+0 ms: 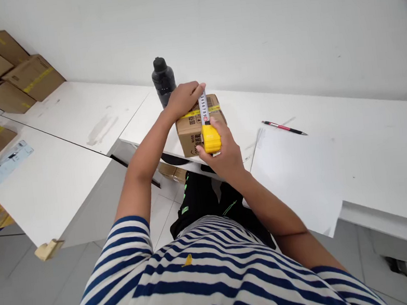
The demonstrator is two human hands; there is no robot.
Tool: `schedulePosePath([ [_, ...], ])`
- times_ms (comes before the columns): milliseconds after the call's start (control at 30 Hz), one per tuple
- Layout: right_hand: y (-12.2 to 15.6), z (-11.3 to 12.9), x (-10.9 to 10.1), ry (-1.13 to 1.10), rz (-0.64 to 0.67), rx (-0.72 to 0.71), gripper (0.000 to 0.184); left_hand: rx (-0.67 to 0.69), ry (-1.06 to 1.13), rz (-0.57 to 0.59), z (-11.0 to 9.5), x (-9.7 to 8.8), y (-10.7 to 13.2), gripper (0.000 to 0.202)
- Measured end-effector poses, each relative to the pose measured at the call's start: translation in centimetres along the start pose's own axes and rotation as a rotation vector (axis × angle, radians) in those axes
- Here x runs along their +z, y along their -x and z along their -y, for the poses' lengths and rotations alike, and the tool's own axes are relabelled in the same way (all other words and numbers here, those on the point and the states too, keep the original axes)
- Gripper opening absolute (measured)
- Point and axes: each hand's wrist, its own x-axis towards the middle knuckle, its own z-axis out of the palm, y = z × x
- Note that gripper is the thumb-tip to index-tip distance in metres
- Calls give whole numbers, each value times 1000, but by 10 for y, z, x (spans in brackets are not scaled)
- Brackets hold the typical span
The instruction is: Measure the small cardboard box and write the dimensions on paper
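White table [377, 148] is spanning the frame, carton [188, 138] is sitting just above centre, your right hand [230, 155] is gripping the yellow tape measure [211, 140], your left hand [184, 97] is pinching the blade's [203, 107] far end over the carton.

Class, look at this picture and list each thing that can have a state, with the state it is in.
Tape measure: blade partly drawn out, case in the right hand
Box under the blade: closed, yellow tape across the top
Bottle: standing, capped
Pen: lying down
Paper: flat, overhanging the front edge of the table
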Motion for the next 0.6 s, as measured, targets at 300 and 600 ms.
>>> schedulePosePath([
  [300, 17, -14, -36, 59, -261, 10, 81, 120, 419, 34, -55, -3, 70, 38],
  [600, 21, -21, -46, 38, -496, -78, 76, 60, -125, 204, -25, 2, 72, 107],
])
